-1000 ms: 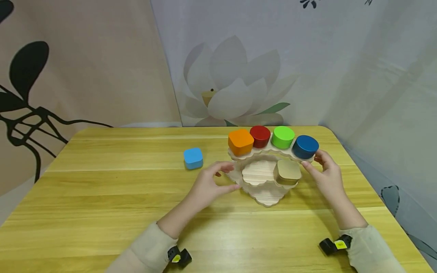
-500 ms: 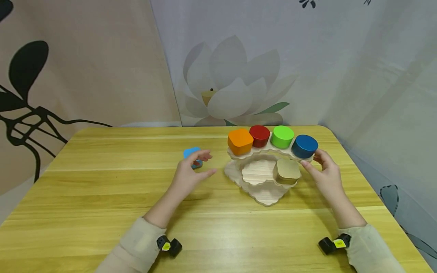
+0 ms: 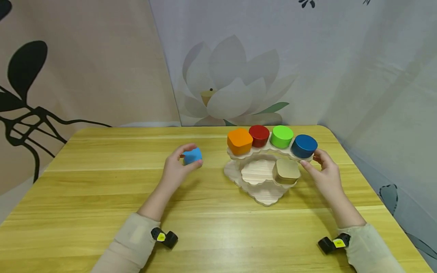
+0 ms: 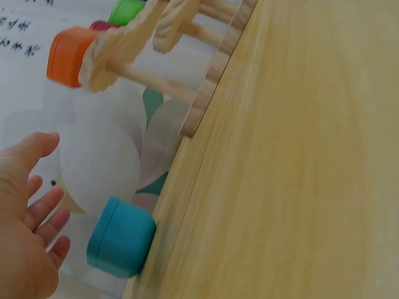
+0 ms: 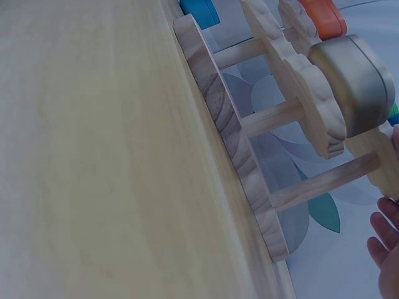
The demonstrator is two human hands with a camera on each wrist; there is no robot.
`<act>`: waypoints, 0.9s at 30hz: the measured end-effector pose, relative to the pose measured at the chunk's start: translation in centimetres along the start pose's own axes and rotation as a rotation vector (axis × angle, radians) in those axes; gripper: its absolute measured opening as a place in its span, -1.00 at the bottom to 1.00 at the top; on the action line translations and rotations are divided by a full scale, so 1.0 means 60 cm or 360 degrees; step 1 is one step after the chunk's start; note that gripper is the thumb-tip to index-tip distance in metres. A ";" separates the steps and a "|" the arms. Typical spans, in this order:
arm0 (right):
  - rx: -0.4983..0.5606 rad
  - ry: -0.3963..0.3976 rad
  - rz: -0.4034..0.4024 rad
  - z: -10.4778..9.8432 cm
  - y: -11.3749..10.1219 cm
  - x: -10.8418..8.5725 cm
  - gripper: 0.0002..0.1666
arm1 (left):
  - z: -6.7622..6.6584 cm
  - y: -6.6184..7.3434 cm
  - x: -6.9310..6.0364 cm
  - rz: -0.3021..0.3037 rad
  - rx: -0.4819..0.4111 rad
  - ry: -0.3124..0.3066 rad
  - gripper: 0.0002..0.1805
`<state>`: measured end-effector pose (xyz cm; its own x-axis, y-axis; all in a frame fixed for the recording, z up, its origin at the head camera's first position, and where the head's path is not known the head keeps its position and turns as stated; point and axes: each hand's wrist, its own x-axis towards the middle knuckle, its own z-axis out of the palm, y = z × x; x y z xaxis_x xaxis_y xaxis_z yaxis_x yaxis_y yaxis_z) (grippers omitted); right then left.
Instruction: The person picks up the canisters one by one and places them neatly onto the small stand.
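Note:
In the head view my left hand (image 3: 175,169) reaches around a light blue rounded-square tin (image 3: 194,155) on the table. In the left wrist view that hand's fingers are spread, apart from the tin. My right hand (image 3: 327,175) grips the right end of the upper tier of a tiered wooden display stand (image 3: 258,172), thumb in front and fingers behind. Next to it on that tier is a dark blue round tin (image 3: 304,146). Green (image 3: 282,136), red (image 3: 259,135) and orange (image 3: 240,141) tins share the tier. A gold tin (image 3: 286,171) sits on the lower tier.
The wooden table (image 3: 102,182) runs back to a hanging cloth (image 3: 235,76) printed with a flower. Bare tabletop lies between the light blue tin and the stand. Dowels (image 5: 327,180) join the stand's tiers to its base.
My left hand has moved left from the stand's left side to the light blue tin. My right hand stays at the upper tier, and the tins keep their places.

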<state>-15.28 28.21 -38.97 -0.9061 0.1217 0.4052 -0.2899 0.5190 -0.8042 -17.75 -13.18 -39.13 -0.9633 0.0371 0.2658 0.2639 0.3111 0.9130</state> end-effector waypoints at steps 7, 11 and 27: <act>-0.0011 -0.0011 0.0014 0.000 0.002 0.001 -0.45 | -0.011 -0.020 0.008 -0.0046 0.0064 0.0012 -0.36; -0.0026 -0.0012 0.0022 0.000 0.000 0.001 -0.44 | -0.017 -0.029 0.010 -0.0109 0.0077 -0.0003 -0.33; -0.0025 -0.0005 0.0001 0.002 0.000 0.001 -0.47 | -0.027 -0.064 0.017 -0.0241 0.0089 -0.0119 -0.18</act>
<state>-15.36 28.11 -38.97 -0.9072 0.1196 0.4032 -0.2844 0.5319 -0.7976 -19.67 -15.84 -41.84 -0.9933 0.0558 0.1008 0.1143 0.3707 0.9217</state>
